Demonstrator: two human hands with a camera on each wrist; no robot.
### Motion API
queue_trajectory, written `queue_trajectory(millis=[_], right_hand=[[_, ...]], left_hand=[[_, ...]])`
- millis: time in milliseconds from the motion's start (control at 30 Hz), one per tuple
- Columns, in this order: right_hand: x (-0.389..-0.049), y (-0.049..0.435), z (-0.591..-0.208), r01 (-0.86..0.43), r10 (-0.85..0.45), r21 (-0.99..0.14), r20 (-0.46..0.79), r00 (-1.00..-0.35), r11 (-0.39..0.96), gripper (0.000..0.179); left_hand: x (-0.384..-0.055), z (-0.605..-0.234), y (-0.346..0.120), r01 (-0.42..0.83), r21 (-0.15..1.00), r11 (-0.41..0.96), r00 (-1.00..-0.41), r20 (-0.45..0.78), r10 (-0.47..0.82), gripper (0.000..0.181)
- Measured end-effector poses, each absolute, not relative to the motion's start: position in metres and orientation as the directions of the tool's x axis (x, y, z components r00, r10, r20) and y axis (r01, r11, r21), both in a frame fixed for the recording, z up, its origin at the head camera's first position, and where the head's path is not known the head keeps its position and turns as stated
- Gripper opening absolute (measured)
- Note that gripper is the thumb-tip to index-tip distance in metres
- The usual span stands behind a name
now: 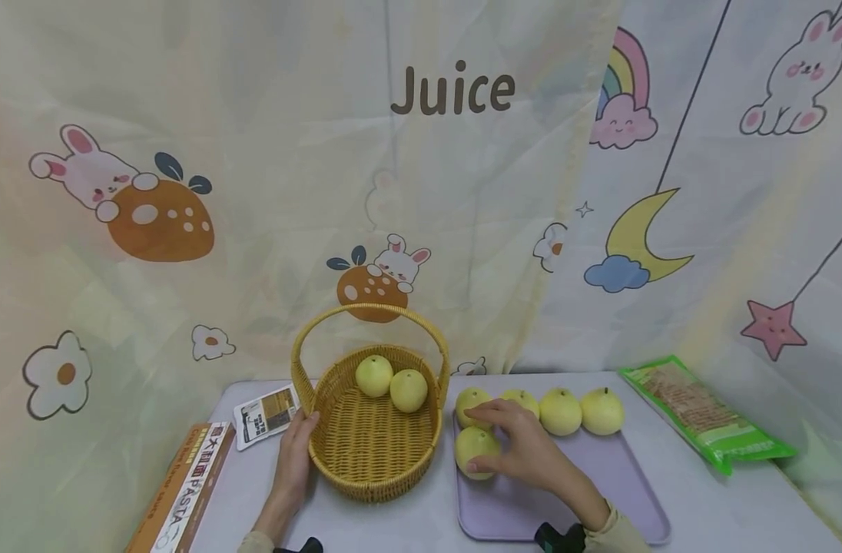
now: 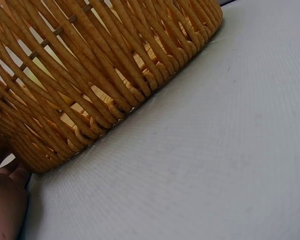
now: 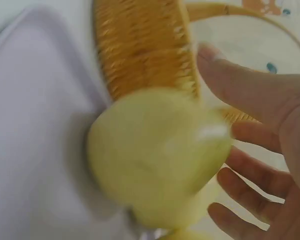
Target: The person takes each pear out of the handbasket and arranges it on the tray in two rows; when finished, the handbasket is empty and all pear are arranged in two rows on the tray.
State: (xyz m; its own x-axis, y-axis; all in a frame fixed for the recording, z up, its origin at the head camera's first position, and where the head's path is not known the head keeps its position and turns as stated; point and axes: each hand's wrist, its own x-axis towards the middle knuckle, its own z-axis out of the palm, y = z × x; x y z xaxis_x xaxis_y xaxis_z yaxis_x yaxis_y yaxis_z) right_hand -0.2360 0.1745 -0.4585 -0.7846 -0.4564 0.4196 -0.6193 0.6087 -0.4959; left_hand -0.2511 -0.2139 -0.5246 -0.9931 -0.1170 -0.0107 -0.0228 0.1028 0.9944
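A wicker basket (image 1: pixel 376 476) with a tall arched handle stands on the table, two round pale-yellow pears (image 1: pixel 374 375) inside it. My left hand (image 1: pixel 294 461) holds the basket's left side, its thumb at the rim; the left wrist view shows its fingers against the woven wall (image 2: pixel 90 75). Over the front left pear (image 1: pixel 475 452) on a lilac tray (image 1: pixel 566 514) is my right hand (image 1: pixel 525 449), fingers spread. In the right wrist view a gap shows between the thumb and that pear (image 3: pixel 150 145). Several more pears (image 1: pixel 560 411) line the tray's back edge.
A green-edged packet (image 1: pixel 704 411) lies right of the tray. On the left are a pasta box (image 1: pixel 182 491) and a small white-and-brown packet (image 1: pixel 267 415). A printed curtain (image 1: pixel 269 192) hangs behind the table (image 1: pixel 393 530).
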Motion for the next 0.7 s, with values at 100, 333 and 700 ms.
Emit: queue_trajectory(millis=[100, 333, 700], right_hand=[[-0.232, 0.165, -0.449, -0.656, -0.432, -0.498, 0.498, -0.751, 0.566, 0.055], [-0.227, 0.142, -0.435, -0.688, -0.46, -0.639, 0.524, -0.717, 0.345, 0.036], [-0.238, 0.078, -0.407, -0.661, -0.538, -0.625, 0.416, -0.733, 0.416, 0.063]], left_hand=[[-0.251, -0.523, -0.215, -0.016, 0.995, 0.097, -0.994, -0.005, -0.111, 0.069], [-0.248, -0.524, -0.215, -0.029, 0.995, 0.098, -0.993, -0.018, -0.117, 0.068], [-0.25, -0.527, -0.215, -0.026, 0.996, 0.085, -0.993, -0.016, -0.117, 0.068]])
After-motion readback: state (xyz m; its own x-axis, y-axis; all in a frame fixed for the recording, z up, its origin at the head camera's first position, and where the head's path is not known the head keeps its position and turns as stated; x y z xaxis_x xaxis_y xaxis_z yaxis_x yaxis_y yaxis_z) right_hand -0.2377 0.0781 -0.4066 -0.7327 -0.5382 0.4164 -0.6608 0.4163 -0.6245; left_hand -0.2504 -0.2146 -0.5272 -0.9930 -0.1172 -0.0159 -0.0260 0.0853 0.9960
